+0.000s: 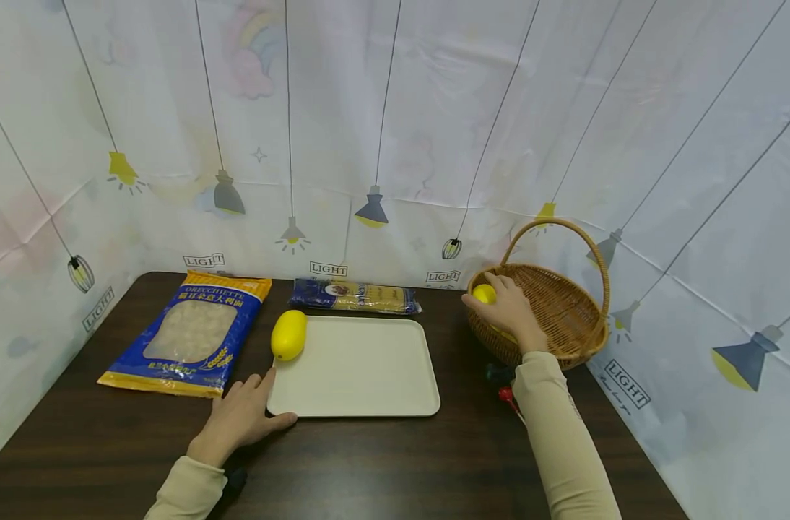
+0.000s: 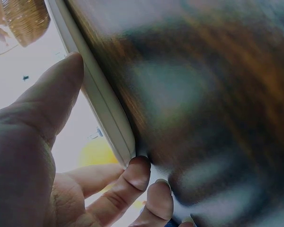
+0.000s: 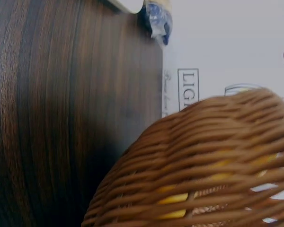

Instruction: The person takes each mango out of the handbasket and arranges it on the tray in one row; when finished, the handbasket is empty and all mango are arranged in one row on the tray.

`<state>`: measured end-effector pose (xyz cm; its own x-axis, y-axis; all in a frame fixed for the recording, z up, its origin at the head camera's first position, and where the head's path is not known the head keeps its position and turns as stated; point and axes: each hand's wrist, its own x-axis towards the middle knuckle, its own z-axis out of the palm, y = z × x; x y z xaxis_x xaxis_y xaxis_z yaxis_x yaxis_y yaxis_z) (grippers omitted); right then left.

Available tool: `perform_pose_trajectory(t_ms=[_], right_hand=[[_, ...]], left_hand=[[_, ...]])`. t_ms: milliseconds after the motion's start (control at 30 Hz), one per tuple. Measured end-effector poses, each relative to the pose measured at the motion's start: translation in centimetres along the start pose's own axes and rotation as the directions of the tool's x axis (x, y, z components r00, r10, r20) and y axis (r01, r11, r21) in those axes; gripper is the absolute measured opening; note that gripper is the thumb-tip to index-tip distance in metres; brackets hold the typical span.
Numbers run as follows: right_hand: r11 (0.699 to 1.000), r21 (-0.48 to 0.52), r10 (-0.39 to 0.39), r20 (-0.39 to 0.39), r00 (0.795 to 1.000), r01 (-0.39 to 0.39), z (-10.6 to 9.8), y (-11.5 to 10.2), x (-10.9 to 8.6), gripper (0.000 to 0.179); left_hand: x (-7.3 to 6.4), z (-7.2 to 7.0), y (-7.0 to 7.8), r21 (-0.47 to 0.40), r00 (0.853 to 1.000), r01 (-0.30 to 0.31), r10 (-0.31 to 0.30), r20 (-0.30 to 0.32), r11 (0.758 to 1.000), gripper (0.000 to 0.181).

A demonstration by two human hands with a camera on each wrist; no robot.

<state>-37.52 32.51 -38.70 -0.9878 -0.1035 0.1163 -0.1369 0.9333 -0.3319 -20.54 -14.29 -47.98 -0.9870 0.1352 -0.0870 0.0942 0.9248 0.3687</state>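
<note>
My left hand rests at the near left corner of a white tray, thumb along its front edge and fingers by its left side. In the left wrist view the thumb and fingertips touch the tray's rim. On the tray's far left corner lies a yellow lemon. My right hand reaches into a wicker basket and grips another lemon between thumb and fingers. More yellow shows below that hand, and the basket weave hides the grip in the right wrist view.
A blue and yellow orecchiette bag lies left of the tray. Behind the tray is a long pasta packet. A small red-headed item and a dark object sit beside the right forearm. A printed curtain borders the table.
</note>
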Motion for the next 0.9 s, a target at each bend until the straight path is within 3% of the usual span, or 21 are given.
perform_pose_trajectory(t_ms=[333, 900], right_hand=[[0.999, 0.04, 0.005, 0.016, 1.0, -0.006, 0.0, 1.7, -0.1, 0.095], [0.997, 0.08, -0.006, 0.047, 0.999, 0.002, 0.5, 2.3, 0.5, 0.09]], left_hand=[[0.2, 0.1, 0.0, 0.003, 1.0, 0.002, -0.002, 0.004, 1.0, 0.103], [0.1, 0.0, 0.0, 0.015, 1.0, 0.006, -0.006, 0.004, 1.0, 0.104]])
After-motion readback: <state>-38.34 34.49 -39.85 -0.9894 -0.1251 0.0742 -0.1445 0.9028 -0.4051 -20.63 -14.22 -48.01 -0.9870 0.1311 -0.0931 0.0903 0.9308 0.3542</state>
